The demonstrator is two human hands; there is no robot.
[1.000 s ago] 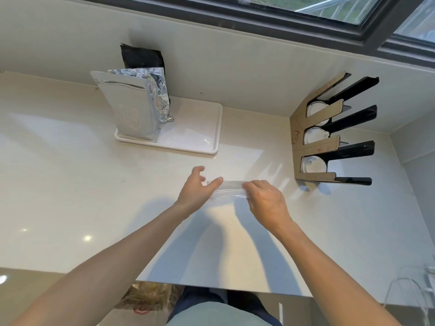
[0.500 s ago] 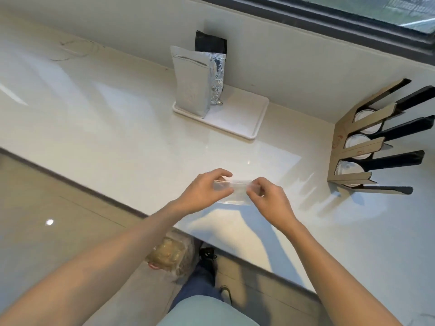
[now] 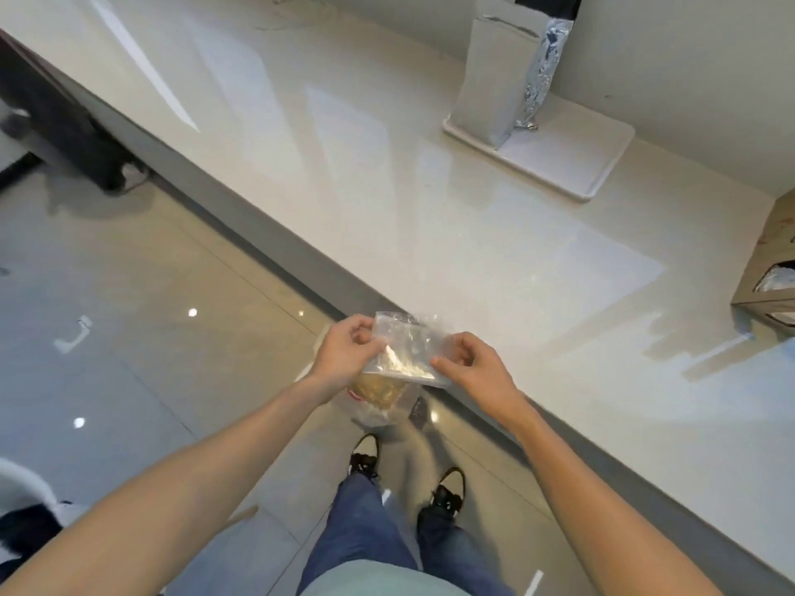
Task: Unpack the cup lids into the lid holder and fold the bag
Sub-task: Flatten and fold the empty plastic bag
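Observation:
A clear plastic bag (image 3: 408, 350), folded small, hangs in the air over the counter's front edge. My left hand (image 3: 346, 352) pinches its left side and my right hand (image 3: 475, 367) pinches its right side. The cardboard lid holder (image 3: 763, 273) is cut off at the right edge of the view, and a white lid (image 3: 778, 278) shows in one of its slots.
A white tray (image 3: 559, 157) at the back of the pale counter (image 3: 430, 187) carries upright foil pouches (image 3: 494, 71). Below my hands on the tiled floor lies another plastic bag (image 3: 378, 397) with yellowish contents, next to my shoes (image 3: 365, 455).
My view has swung left and down to the floor. Both hands have drawn the bag back from the countertop to its front edge and lifted it.

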